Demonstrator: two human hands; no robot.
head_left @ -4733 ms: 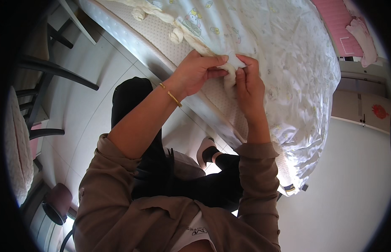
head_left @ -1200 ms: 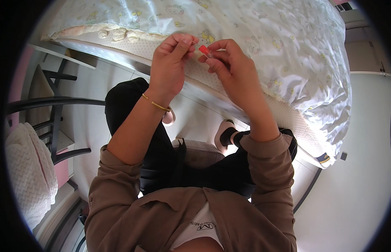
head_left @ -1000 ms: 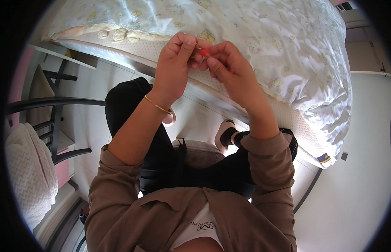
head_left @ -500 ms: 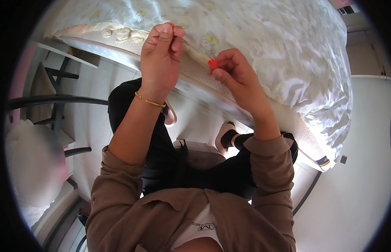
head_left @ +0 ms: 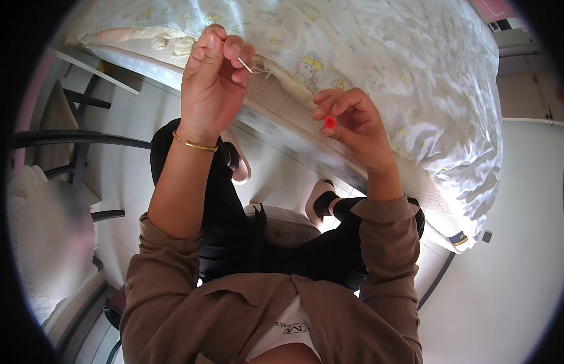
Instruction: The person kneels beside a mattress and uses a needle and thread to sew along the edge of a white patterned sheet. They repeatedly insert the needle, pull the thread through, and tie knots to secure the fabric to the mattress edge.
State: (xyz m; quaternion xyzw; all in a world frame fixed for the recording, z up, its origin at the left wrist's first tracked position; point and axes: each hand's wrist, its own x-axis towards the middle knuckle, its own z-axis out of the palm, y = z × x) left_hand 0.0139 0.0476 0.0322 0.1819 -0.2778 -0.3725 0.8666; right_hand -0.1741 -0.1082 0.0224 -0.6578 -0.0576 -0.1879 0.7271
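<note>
The left hand's (head_left: 209, 85) fingers are curled, holding a thin white stick (head_left: 245, 65). The stick slants down and right, toward the small red bit (head_left: 330, 122). The right hand (head_left: 361, 124) holds that bit with bent fingers, well apart from the stick, by the bed (head_left: 379, 36).

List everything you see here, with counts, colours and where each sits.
Small piece: one, red, right of centre
Thin stick: one, white, upper left of centre
Bed cover: one, whitish with printed figures, top
Mattress: one, pale, under the cover
Fluffy lumps: at least two, cream, upper left
Chair bars: several, black, left
Cloth: one, white, far left
Seat: one, grey, lower centre
Bracelet: one, gold, left of centre
Shirt: one, brown, bottom
Trousers: one pair, black, lower centre
Shoes: two, pale pink, centre
Left hand: one, holding thin stick
Right hand: one, holding small piece
</note>
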